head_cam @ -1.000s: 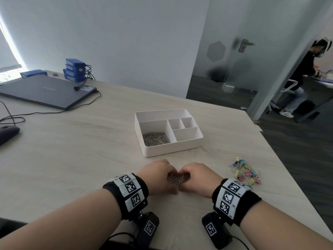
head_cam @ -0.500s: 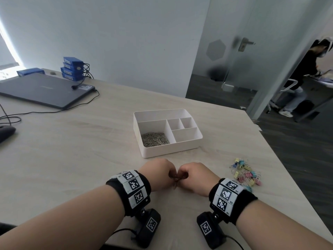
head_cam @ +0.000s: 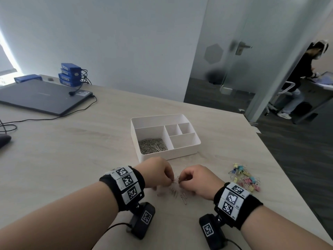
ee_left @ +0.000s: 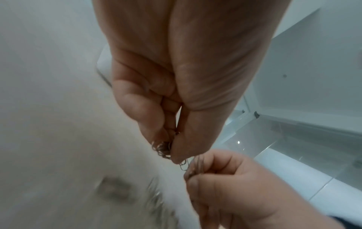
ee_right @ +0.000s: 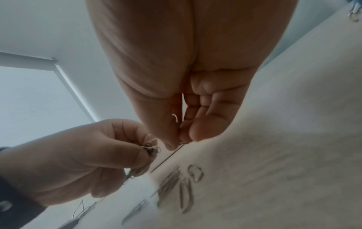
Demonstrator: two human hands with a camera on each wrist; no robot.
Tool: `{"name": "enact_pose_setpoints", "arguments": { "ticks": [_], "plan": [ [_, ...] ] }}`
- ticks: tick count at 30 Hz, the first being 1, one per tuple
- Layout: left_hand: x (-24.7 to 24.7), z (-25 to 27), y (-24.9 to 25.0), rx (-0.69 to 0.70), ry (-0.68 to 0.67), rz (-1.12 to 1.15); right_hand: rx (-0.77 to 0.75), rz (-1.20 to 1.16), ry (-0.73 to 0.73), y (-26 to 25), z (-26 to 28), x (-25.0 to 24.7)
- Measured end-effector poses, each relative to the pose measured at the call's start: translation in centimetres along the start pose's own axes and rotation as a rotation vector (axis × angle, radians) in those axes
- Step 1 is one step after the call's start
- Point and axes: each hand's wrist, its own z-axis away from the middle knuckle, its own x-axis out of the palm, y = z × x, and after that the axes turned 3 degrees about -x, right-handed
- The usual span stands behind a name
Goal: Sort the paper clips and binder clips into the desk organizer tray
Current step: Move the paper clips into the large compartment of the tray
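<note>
A white organizer tray (head_cam: 189, 152) stands mid-table; its large left compartment holds a heap of silver paper clips (head_cam: 152, 145). Just in front of it my left hand (head_cam: 158, 175) and right hand (head_cam: 195, 178) are raised slightly off the table, fingertips nearly meeting. In the left wrist view my left hand (ee_left: 172, 148) pinches a small bunch of paper clips (ee_left: 161, 149). In the right wrist view my right hand (ee_right: 176, 139) pinches paper clips too. A few loose paper clips (head_cam: 177, 193) lie on the table under the hands. Coloured binder clips (head_cam: 243, 178) lie piled to the right.
A closed laptop (head_cam: 43, 96) with cables and stacked blue boxes (head_cam: 69, 74) occupy the far left. A dark mouse (head_cam: 4, 140) lies at the left edge. The table's right edge (head_cam: 288, 170) runs close behind the binder clips. Another person sits beyond a glass door at the right.
Both hands have lifted off the table and drawn slightly apart, each taking up clips. A few paper clips now lie uncovered on the table beneath them.
</note>
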Motion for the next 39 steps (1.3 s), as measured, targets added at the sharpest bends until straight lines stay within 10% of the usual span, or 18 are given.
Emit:
{"name": "enact_pose_setpoints", "arguments": {
  "ticks": [22,39],
  "plan": [
    [-9.9,-1.5,-3.7,-0.03,0.588,0.328,-0.079,-0.32,0.207,-5.2,-5.9,-1.5],
    [-5.0,2.6,-3.9,-0.006,0.158,0.14,-0.096,0.089,0.217,-4.4,-5.5,-2.9]
  ]
}}
